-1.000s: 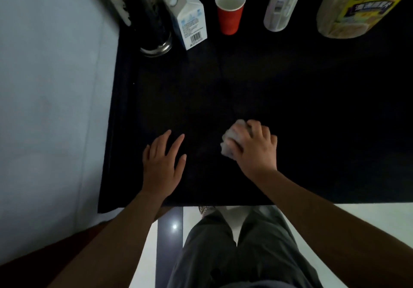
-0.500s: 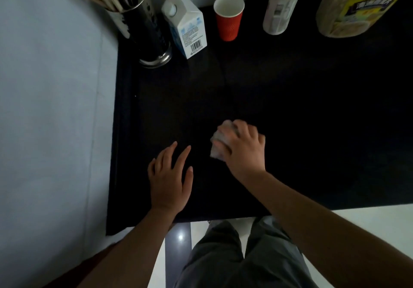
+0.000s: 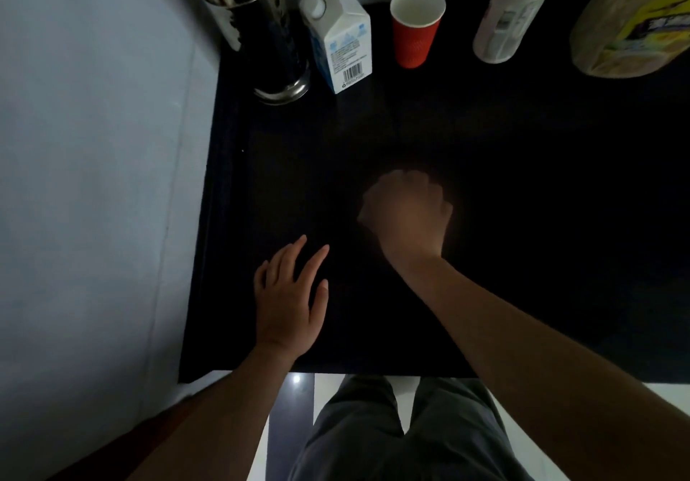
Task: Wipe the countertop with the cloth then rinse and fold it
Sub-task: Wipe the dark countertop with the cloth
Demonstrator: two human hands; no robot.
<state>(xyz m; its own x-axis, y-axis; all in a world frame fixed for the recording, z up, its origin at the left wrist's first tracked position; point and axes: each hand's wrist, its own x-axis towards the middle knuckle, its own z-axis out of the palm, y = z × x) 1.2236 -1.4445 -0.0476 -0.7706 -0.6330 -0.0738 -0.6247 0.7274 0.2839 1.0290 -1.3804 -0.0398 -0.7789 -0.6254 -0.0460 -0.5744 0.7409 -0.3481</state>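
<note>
The black countertop (image 3: 530, 226) fills the middle of the view. My right hand (image 3: 407, 212) is a motion-blurred fist pressed on it near the centre, closed over the pale cloth (image 3: 390, 178). Only a faint light smear of the cloth shows at the far side of the knuckles; the rest is hidden under the hand. My left hand (image 3: 291, 294) lies flat on the countertop near its front edge, to the left of the right hand, fingers apart and holding nothing.
Along the back stand a steel utensil holder (image 3: 272, 40), a white carton (image 3: 339, 44), a red paper cup (image 3: 416, 29), a white bottle (image 3: 511, 14) and a large yellow-labelled container (image 3: 634, 21). A pale wall (image 3: 93, 182) borders the left side. My legs show below the front edge.
My right hand with the cloth slid left, then away from me toward the back, and is now blurred. My left hand stays flat in about the same spot.
</note>
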